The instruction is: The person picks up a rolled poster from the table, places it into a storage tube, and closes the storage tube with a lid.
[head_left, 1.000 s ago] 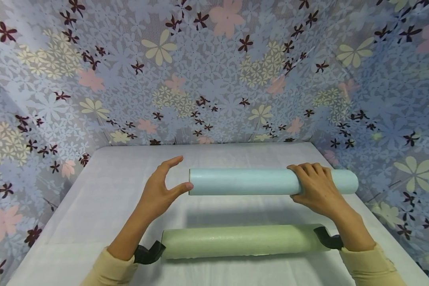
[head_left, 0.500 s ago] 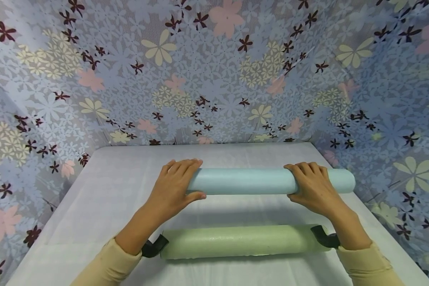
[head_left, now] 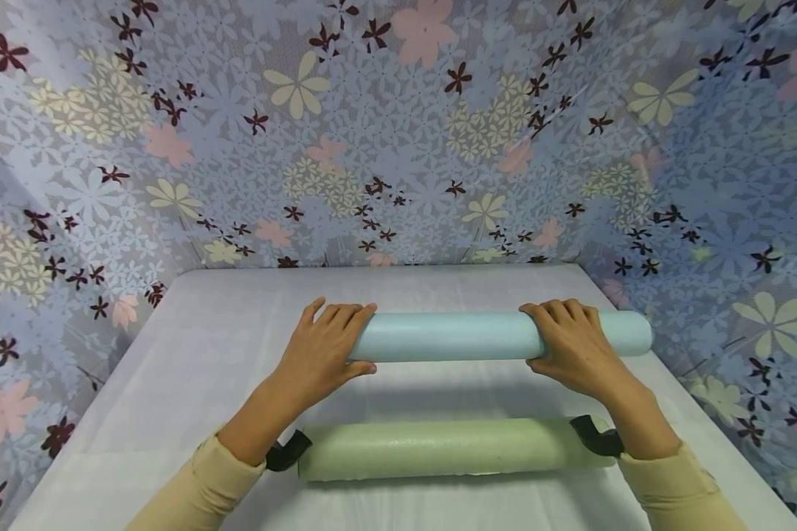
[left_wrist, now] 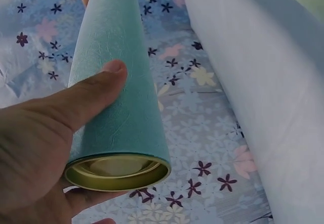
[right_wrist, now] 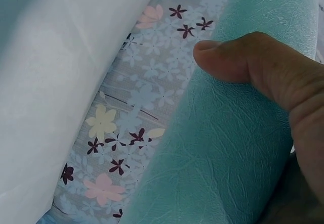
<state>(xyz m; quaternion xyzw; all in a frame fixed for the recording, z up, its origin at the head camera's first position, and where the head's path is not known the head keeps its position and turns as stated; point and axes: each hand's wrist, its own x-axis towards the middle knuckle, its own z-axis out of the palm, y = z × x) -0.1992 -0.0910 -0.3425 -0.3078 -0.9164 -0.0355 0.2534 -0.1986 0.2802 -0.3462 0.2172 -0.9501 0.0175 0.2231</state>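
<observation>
A light blue cylindrical tube (head_left: 448,336) lies level across the head view, raised above the white table. Round its left end my left hand (head_left: 322,346) grips, thumb below and fingers over the top. My right hand (head_left: 574,346) holds it nearer the right end, part of which sticks out past the hand. The left wrist view shows a gold metal rim and recessed cap (left_wrist: 119,172) at the tube's left end, with the thumb along its side. Creased, glossy covering shows under the right thumb (right_wrist: 223,59) in the right wrist view.
A pale green tube (head_left: 452,448) lies on the white-covered table (head_left: 192,354), closer to me than the blue one. Black bands (head_left: 288,451) sit at both wrists. Floral fabric (head_left: 398,133) hangs behind and at both sides.
My left hand has come from beside the blue tube's left end to take hold of it. The tube and my right hand have shifted slightly left.
</observation>
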